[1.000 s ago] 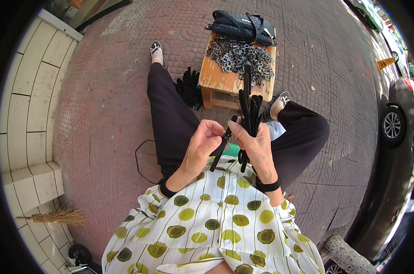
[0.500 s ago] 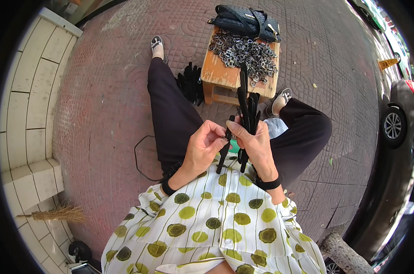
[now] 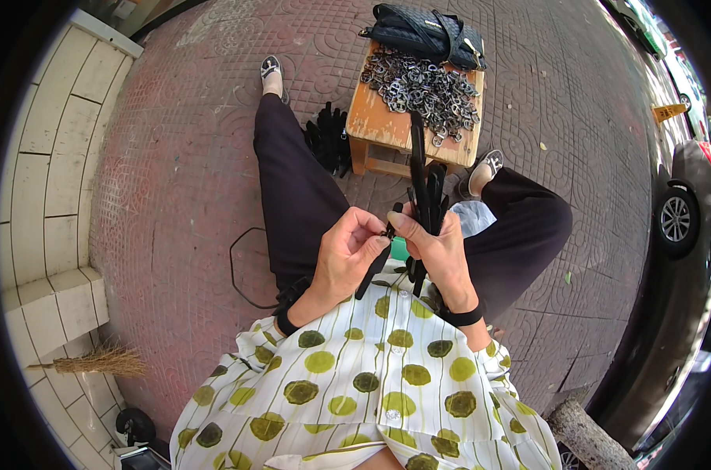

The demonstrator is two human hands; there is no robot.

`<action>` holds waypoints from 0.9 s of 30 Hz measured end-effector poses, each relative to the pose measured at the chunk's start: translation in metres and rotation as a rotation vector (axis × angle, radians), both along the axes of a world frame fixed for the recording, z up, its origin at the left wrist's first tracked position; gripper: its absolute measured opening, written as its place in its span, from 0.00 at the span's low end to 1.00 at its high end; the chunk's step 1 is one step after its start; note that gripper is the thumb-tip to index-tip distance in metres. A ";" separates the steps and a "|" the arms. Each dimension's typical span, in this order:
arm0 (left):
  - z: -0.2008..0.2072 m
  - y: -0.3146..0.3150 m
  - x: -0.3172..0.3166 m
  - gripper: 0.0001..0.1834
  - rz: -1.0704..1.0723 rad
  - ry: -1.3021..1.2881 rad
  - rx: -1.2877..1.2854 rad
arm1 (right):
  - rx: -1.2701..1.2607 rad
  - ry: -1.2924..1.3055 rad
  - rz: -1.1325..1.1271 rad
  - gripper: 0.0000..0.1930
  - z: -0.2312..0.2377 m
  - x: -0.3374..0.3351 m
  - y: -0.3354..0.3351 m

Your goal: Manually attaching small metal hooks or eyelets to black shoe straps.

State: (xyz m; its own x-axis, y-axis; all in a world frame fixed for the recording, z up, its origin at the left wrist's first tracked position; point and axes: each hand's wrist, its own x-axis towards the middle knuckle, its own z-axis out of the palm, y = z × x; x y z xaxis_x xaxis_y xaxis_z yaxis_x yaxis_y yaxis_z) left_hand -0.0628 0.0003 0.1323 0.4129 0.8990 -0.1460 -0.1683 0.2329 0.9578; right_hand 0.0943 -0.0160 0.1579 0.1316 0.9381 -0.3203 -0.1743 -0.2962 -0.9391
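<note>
Now | right hand [image 3: 437,244] grasping black strips [image 3: 427,196], lengthwise toward table [image 3: 371,119] | left hand [image 3: 341,251] pinching slanted strap [image 3: 369,283]

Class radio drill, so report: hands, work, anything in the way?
Left hand pinching black strip. Right hand gripping bundled black strips. Nothing visibly obstructing.

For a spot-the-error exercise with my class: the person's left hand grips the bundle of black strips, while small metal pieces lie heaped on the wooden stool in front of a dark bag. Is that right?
Not quite: the head view shows the right hand gripping the bundle of black strips. Small metal pieces lie heaped on the wooden stool in front of a dark bag.
</note>
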 end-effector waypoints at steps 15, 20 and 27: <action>-0.006 0.009 -0.007 0.10 -0.167 -0.118 -0.105 | -0.034 0.028 0.032 0.08 0.005 -0.003 0.004; 0.000 0.008 -0.011 0.10 -0.150 -0.135 -0.190 | -0.071 0.034 0.086 0.08 0.005 0.002 0.004; 0.002 0.008 -0.013 0.09 -0.122 -0.083 -0.164 | -0.093 -0.013 0.220 0.05 0.013 0.003 0.005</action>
State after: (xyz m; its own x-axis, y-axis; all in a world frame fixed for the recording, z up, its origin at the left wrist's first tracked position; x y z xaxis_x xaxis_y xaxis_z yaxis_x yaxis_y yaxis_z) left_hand -0.0758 0.0082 0.1341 0.5339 0.8086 -0.2473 -0.2061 0.4081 0.8893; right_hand 0.0977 -0.0108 0.1711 -0.0680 0.9111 -0.4065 -0.0840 -0.4112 -0.9077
